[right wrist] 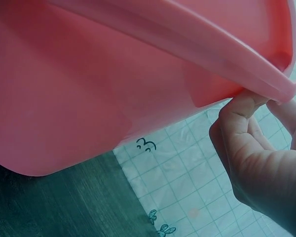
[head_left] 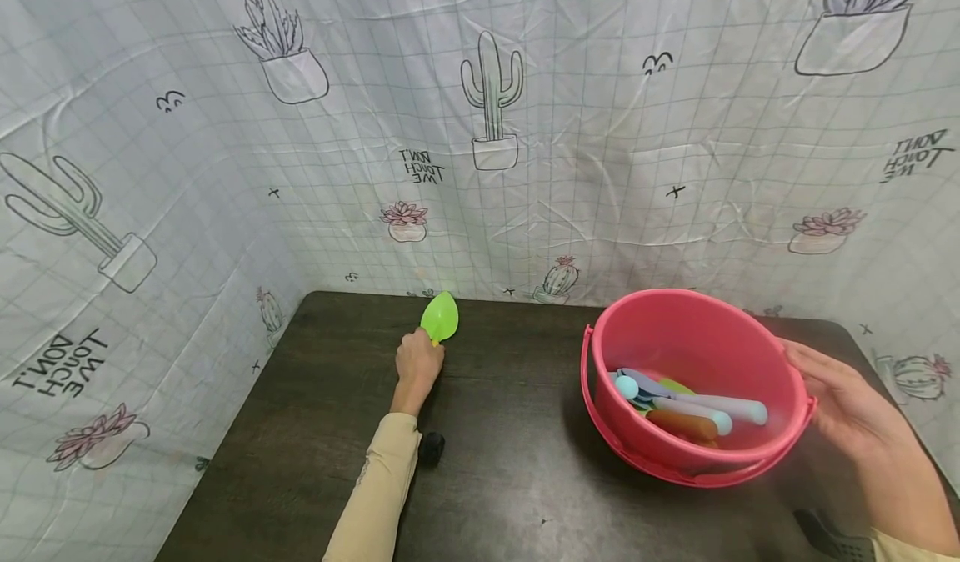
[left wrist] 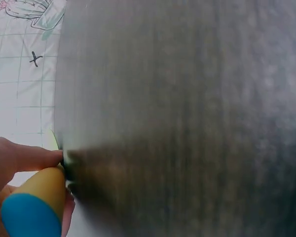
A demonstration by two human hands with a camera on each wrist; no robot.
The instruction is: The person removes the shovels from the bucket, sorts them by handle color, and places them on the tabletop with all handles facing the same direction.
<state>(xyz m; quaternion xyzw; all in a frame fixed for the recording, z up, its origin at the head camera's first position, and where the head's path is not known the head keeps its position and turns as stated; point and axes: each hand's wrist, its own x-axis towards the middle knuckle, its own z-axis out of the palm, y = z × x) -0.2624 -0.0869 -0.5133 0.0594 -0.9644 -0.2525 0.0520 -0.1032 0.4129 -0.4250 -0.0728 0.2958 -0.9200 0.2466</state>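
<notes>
My left hand [head_left: 418, 366] grips a small toy shovel near the far edge of the table. Its bright green blade [head_left: 441, 316] points away from me. In the left wrist view the shovel's handle is yellow [left wrist: 45, 185] with a blue end [left wrist: 30, 216], and thumb and fingers close around it. On the right, my right hand [head_left: 847, 395] holds the rim of a pink bucket [head_left: 675, 324], thumb and fingers pinching its edge in the right wrist view. Inside the bucket lie several tools, among them light blue handles [head_left: 727, 408], an orange-brown handle [head_left: 682, 424] and something green [head_left: 677, 387].
The dark wooden table [head_left: 502, 429] spans the space between the hands. A white curtain [head_left: 585, 128] with cactus drawings hangs behind it and along both sides. The bucket's handle [head_left: 697, 480] hangs down across its front. A black device [head_left: 431, 449] is at the left wrist.
</notes>
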